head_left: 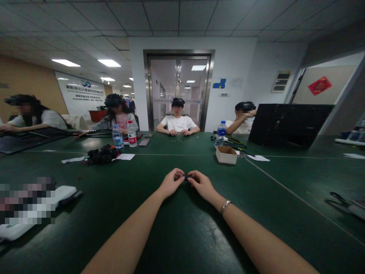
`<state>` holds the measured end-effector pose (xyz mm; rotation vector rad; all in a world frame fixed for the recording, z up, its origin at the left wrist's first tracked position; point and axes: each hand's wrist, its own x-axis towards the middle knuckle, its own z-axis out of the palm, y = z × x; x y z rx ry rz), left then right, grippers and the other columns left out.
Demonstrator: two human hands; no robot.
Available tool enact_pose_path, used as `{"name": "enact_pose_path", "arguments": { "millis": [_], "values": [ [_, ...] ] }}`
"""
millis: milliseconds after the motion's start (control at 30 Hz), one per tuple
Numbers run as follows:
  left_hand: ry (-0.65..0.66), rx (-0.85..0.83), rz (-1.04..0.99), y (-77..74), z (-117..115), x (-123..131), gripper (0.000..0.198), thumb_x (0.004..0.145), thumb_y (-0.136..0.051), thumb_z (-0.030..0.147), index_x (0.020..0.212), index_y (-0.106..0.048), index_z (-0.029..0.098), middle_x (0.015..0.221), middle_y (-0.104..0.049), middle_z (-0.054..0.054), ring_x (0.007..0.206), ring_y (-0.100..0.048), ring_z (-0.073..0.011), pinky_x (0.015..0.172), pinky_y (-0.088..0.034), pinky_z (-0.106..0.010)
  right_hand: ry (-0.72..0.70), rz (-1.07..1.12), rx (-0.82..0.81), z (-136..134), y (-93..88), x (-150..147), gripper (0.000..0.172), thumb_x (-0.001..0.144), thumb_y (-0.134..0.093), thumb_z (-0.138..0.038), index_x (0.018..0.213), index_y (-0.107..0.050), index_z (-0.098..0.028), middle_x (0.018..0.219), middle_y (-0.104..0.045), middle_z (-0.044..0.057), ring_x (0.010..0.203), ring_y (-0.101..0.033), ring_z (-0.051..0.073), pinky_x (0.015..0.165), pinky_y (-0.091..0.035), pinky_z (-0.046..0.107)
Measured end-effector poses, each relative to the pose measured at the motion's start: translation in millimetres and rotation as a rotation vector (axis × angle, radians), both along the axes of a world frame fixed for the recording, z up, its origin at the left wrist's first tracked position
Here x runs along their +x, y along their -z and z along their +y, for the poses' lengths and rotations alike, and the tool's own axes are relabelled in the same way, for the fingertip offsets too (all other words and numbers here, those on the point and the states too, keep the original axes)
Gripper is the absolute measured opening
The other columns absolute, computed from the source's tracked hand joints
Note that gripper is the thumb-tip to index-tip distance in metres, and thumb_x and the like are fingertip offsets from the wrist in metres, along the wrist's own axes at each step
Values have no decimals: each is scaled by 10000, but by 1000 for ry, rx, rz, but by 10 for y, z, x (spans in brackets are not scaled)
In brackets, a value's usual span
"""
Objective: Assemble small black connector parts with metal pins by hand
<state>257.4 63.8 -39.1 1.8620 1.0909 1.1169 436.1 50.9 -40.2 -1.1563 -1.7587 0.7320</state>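
My left hand (172,182) and my right hand (202,184) rest on the dark green table (182,228), fingertips meeting at the middle. Between them they pinch a small dark object (188,177), too small to name. Both hands have their fingers curled closed on it. A silver bracelet (225,206) sits on my right wrist.
A small cardboard box (226,155) stands beyond my hands to the right. Water bottles (117,136) and a black bundle (102,155) lie at the left, scissors (342,199) at the far right. Several people sit across the table, in front of a glass door.
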Motion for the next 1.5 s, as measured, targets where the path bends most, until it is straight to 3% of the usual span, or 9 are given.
{"name": "enact_pose_path", "arguments": {
  "millis": [200, 333, 433, 667, 833, 933, 1133, 1367, 1500],
  "values": [
    [-16, -110, 142, 32, 45, -11, 416, 860, -383, 543, 843, -596, 186, 744, -623, -10, 697, -564, -150, 699, -439, -287, -2, -25, 3, 11, 22, 11, 261, 795, -558, -344, 996, -599, -183, 778, -605, 5, 678, -561, 130, 649, -457, 276],
    [50, -52, 28, 10, 22, -29, 239, 796, -560, 392, 923, -593, 192, 890, -637, -28, 825, -582, -153, 770, -448, -280, -2, -24, 7, 19, 31, 18, 261, 789, -568, -340, 996, -600, -185, 798, -612, 11, 695, -569, 133, 660, -464, 279],
    [60, -37, -18, -33, -17, -30, 245, 746, -628, 342, 933, -597, 185, 933, -628, -44, 864, -576, -161, 797, -452, -286, -3, -24, 11, 18, 23, 15, 265, 792, -568, -347, 996, -600, -181, 792, -607, 10, 691, -568, 133, 658, -465, 280],
    [66, -110, 63, -11, -8, 0, 353, 871, -410, 473, 980, -590, 190, 828, -645, -19, 793, -596, -153, 751, -461, -285, -8, -46, 18, -4, 2, 7, 248, 803, -557, -337, 990, -606, -183, 792, -615, 11, 675, -565, 127, 644, -459, 273],
    [81, -44, 44, 13, 7, -16, 263, 832, -521, 335, 1057, -574, 211, 929, -646, -24, 878, -603, -157, 829, -456, -295, -12, -45, 29, 5, 11, 13, 242, 798, -564, -323, 990, -609, -184, 796, -613, 10, 678, -567, 126, 649, -465, 271],
    [59, -30, 52, 20, 13, -17, 292, 814, -556, 350, 1071, -577, 212, 966, -640, -35, 925, -596, -169, 853, -452, -301, -15, -30, 18, 8, 10, 9, 247, 800, -561, -324, 999, -601, -183, 798, -610, 8, 658, -564, 122, 641, -464, 272],
    [35, -84, 86, 61, 40, 1, 308, 892, -395, 435, 1013, -578, 219, 875, -651, -16, 806, -612, -153, 782, -462, -295, -22, -56, 31, 12, 25, 11, 232, 809, -557, -335, 987, -599, -193, 765, -602, -4, 636, -547, 115, 618, -449, 260],
    [56, -23, 49, -56, -40, -7, 277, 784, -573, 261, 1055, -581, 202, 955, -624, -35, 910, -581, -159, 856, -450, -295, -16, -52, 34, 15, 20, 15, 247, 803, -563, -343, 996, -605, -195, 799, -616, 8, 678, -561, 125, 637, -460, 267],
    [39, -90, 57, -4, -42, -18, 311, 815, -549, 382, 1066, -577, 200, 959, -624, -43, 908, -584, -171, 851, -460, -316, -22, -28, 15, -12, -22, 2, 242, 803, -555, -333, 992, -599, -189, 774, -608, 0, 647, -562, 118, 631, -459, 268]
  ]
}}
